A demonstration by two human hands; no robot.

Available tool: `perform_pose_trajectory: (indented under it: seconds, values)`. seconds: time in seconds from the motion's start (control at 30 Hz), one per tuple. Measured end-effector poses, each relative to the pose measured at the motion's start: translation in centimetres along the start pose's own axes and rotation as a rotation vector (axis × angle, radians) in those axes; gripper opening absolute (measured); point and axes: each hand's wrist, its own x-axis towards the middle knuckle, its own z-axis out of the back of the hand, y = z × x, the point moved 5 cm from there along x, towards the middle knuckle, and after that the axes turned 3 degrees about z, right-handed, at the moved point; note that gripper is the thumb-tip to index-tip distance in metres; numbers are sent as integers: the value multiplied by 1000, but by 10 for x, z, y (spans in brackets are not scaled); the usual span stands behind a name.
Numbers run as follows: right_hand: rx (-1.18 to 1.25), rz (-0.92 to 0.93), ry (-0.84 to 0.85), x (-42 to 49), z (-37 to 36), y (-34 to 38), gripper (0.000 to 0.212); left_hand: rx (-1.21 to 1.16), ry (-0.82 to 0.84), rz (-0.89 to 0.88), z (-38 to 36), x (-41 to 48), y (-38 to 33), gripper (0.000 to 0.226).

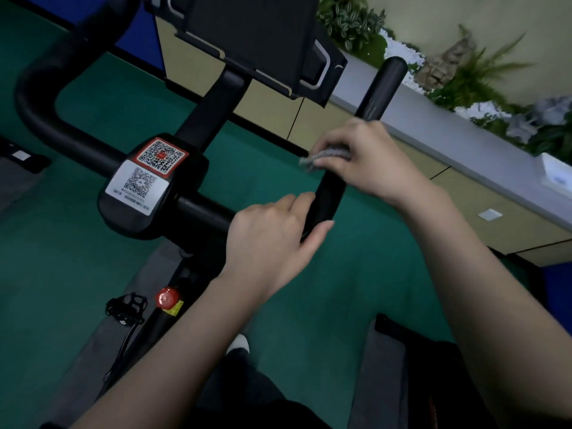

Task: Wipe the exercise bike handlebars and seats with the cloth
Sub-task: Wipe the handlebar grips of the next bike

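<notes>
The black handlebar of the exercise bike spans the view; its right grip [380, 88] rises toward the upper right. My right hand [365, 156] is wrapped around the middle of that grip with a grey cloth [328, 156] pressed between fingers and bar. My left hand [275, 233] clasps the bend of the same bar just below, thumb across the tube. The left grip [40, 88] curves away at the left, untouched. The seat is not in view.
A centre hub [151, 184] with two QR stickers sits on the bar, with a dark console [257, 41] above it. Below are a red knob [167, 297] and a pedal [125, 306]. Green floor, a grey ledge [464, 140] with plants at the right.
</notes>
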Motion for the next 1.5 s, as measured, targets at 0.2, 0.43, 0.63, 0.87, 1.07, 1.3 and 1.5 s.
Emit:
perform_pose_trajectory:
  seconds: [0.2, 0.43, 0.63, 0.87, 1.07, 1.3, 1.5]
  values:
    - [-118, 41, 101, 9, -2, 4, 11, 24, 17, -4, 3, 0, 1, 45]
    - [71, -31, -357, -26, -8, -9, 13, -4, 56, 3, 3, 2, 1, 46]
    - [251, -206, -859, -46, -22, -27, 13, -39, 72, 22, 2, 3, 1, 46]
    - [830, -507, -1203, -51, -44, -45, 20, -63, 110, 122, 4, 21, -4, 58]
    - [1268, -662, -1229, -54, -71, -55, 16, -294, 160, 217, -17, 48, -14, 62]
    - [1645, -777, -1082, -34, -80, -72, 24, -451, 119, 239, -28, 58, -21, 48]
    - [1931, -814, -878, -45, -102, -54, 15, -487, 104, 244, -30, 59, -19, 43]
